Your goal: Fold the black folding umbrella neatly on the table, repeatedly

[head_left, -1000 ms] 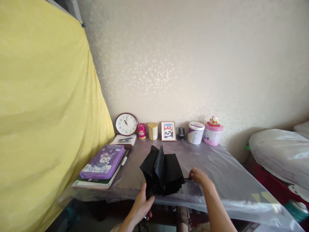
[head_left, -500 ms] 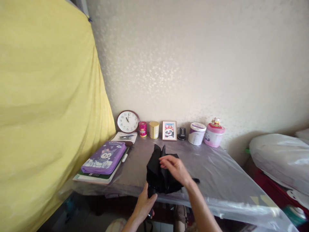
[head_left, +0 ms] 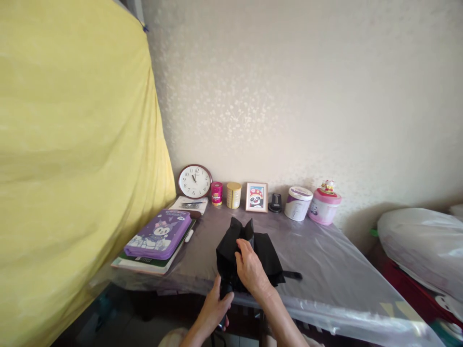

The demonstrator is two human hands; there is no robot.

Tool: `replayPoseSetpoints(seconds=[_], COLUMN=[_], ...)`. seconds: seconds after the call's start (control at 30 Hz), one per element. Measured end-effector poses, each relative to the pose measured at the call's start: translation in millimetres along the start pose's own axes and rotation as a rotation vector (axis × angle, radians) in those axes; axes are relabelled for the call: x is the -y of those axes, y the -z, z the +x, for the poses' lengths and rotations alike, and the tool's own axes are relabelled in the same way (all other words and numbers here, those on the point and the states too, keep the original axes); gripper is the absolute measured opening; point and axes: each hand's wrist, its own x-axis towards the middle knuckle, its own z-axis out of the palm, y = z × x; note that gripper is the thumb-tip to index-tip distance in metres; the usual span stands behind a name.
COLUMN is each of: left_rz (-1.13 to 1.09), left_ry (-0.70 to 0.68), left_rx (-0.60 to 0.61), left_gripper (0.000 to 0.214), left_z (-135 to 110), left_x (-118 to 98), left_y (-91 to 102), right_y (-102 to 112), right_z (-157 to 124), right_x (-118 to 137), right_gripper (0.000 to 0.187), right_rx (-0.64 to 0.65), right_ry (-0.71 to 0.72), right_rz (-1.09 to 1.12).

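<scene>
over the near edge of the surface (head_left: pixel 325 270), the black umbrella (head_left: pixel 268 253) could probably spread apart if the right hand (head_left: pixel 252 270) pressed too lightly, for its half-curled fingers touched the cloth (head_left: pixel 226 250), but whether they pinched it i could not tell. the left hand (head_left: pixel 214 307) had its fingers wrapped around the smooth handle (head_left: pixel 226 289). the cloth looked thin and matte, with floppy pointed folds and a flat, loose strap (head_left: pixel 293 275).
</scene>
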Motion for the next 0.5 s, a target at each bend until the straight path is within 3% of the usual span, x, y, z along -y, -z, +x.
replayPoseSetpoints(seconds=[0.1, 0.27, 0.37, 0.5], left_rz=[0.004, 0.076, 0.211, 0.351], left_ry=[0.023, -0.005, -0.055, -0.139], left_rx=[-0.020, -0.050, -0.058, -0.129], left_gripper=[0.077, 0.074, 0.071, 0.067], left_z=[2.3, 1.7, -0.1, -4.7], left_x=[3.9, 5.9, 7.8, 10.2], left_y=[-0.5, -2.9, -3.8, -0.6], right_y=[-13.1, -27.5, -25.1, -7.4], right_z=[-9.5, -18.3, -12.5, 6.0], right_x=[-7.0, -13.9, -9.3, -6.1], right_gripper=[0.055, 0.072, 0.067, 0.047], right_rx=[0.066, 0.248, 0.338, 0.236], right_ry=[0.043, -0.045, 0.003, -0.030], right_rz=[-0.056, -0.118, -0.022, 0.096])
